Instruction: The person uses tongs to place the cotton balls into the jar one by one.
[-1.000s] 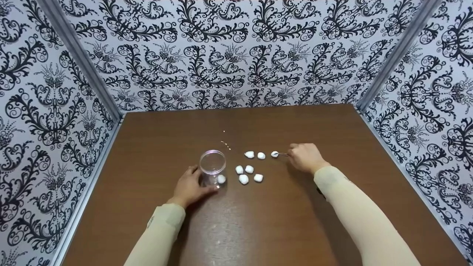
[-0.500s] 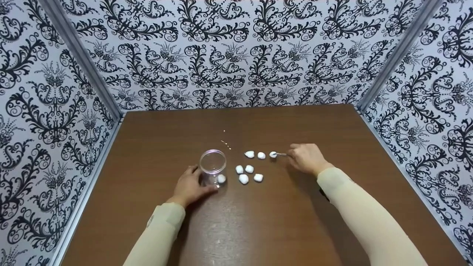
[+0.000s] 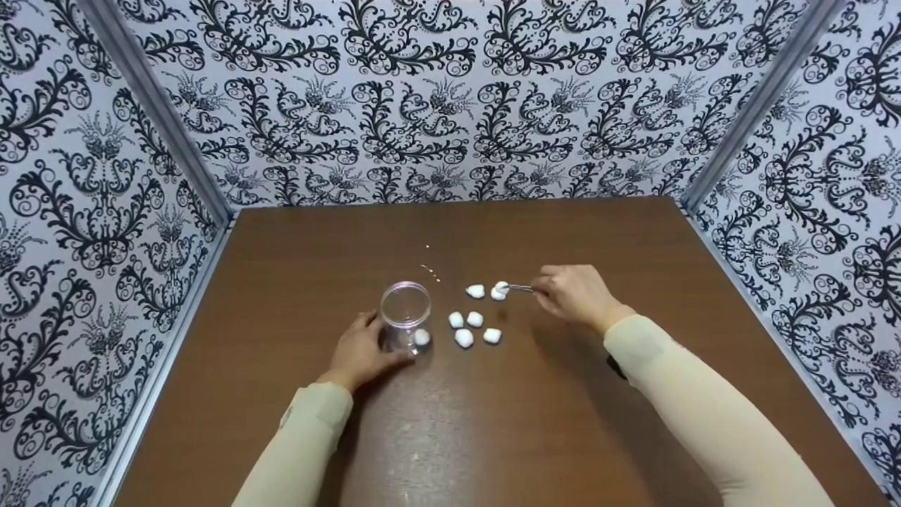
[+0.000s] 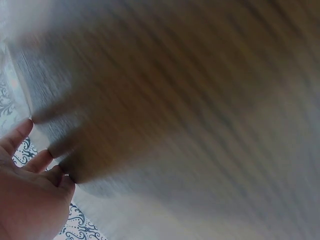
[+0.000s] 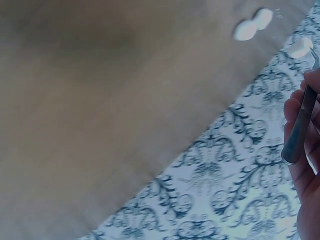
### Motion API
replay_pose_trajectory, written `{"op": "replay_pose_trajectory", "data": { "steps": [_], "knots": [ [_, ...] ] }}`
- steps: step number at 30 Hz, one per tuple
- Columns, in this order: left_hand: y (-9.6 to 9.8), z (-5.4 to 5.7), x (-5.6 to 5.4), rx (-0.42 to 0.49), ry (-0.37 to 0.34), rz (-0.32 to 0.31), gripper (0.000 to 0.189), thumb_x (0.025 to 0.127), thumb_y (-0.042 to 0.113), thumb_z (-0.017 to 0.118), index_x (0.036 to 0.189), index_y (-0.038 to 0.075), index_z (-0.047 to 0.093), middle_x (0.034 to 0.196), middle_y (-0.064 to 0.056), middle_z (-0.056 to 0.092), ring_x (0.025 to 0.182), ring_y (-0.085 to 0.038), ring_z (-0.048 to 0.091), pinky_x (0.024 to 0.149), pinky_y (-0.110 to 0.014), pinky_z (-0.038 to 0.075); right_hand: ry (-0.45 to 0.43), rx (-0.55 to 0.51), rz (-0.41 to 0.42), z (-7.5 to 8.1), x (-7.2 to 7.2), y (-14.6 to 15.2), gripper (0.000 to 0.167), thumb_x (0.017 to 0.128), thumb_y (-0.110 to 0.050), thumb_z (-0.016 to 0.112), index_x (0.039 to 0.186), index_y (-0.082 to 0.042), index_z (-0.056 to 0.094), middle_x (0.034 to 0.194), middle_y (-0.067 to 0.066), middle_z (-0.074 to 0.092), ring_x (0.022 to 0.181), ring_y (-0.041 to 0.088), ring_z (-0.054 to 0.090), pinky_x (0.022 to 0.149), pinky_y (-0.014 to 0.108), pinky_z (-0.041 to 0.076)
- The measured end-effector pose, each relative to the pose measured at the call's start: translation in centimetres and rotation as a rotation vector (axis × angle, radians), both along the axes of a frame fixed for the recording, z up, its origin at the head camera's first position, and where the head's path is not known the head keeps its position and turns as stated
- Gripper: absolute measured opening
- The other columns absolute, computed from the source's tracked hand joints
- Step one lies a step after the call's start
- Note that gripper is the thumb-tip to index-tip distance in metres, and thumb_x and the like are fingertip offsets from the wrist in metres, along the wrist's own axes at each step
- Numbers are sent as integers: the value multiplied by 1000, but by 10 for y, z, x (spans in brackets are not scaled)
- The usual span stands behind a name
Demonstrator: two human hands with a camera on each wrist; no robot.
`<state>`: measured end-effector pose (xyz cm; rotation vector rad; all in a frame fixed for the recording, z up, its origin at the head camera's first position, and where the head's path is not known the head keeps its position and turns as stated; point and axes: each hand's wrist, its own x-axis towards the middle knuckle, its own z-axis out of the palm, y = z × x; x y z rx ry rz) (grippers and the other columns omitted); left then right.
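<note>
Left hand (image 3: 360,355) curves round the clear jar (image 3: 406,325) from eight o'clock; right hand (image 3: 578,298), forearm (image 3: 679,401) angled toward half-past ten, pinches tweezers (image 3: 522,288) holding a white ball (image 3: 501,286).

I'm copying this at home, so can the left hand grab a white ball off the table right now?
Probably not: the left hand is busy holding the clear jar, which stands between it and the loose white balls.
</note>
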<state>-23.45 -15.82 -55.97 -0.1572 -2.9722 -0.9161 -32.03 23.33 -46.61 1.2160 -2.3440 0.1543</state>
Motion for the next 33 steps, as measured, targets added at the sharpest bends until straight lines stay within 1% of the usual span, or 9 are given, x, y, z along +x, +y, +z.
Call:
{"op": "replay_pose_trajectory", "data": {
  "steps": [7, 13, 17, 22, 29, 33],
  "knots": [
    [-1, -1, 0, -3, 51, -27, 92, 69, 56, 85, 142, 8, 55, 145, -23, 46, 136, -43, 39, 109, -55, 33, 42, -31, 85, 18, 6, -34, 5, 83, -15, 69, 84, -14, 75, 73, -3, 54, 53, 16, 53, 42, 37, 45],
    [-2, -3, 0, 2, 50, -25, 90, 70, 54, 85, 141, 8, 56, 145, -24, 46, 136, -44, 38, 109, -54, 33, 61, -29, 136, 32, 13, -71, 4, 83, -17, 73, 86, -15, 76, 73, -3, 54, 53, 14, 52, 42, 34, 44],
    [-1, -2, -1, 2, 47, -23, 90, 70, 54, 86, 140, 7, 56, 144, -23, 46, 136, -44, 39, 109, -54, 33, 65, -5, 157, 37, 16, -95, 7, 86, -18, 70, 89, -16, 76, 76, -4, 57, 57, 14, 54, 45, 33, 46],
    [1, 0, 0, 12, 49, -23, 88, 69, 54, 86, 139, 9, 57, 143, -23, 47, 135, -46, 39, 109, -55, 33, 48, 27, 193, 34, 20, -115, 10, 87, -20, 69, 92, -15, 77, 79, -4, 60, 61, 14, 58, 49, 32, 50],
    [1, 0, 0, 6, 48, -13, 89, 70, 54, 85, 141, 9, 56, 144, -23, 47, 137, -46, 37, 109, -55, 33, 37, 41, 215, 20, 18, -124, 10, 88, -20, 67, 89, -15, 76, 78, -4, 58, 62, 15, 59, 48, 34, 49],
    [1, -1, 0, -3, 52, -6, 89, 69, 55, 86, 140, 10, 57, 143, -21, 48, 131, -43, 45, 106, -54, 37, 51, 42, 222, 16, 18, -125, 8, 86, -20, 67, 87, -16, 74, 77, -3, 57, 61, 16, 58, 46, 36, 48]
  ]
}}
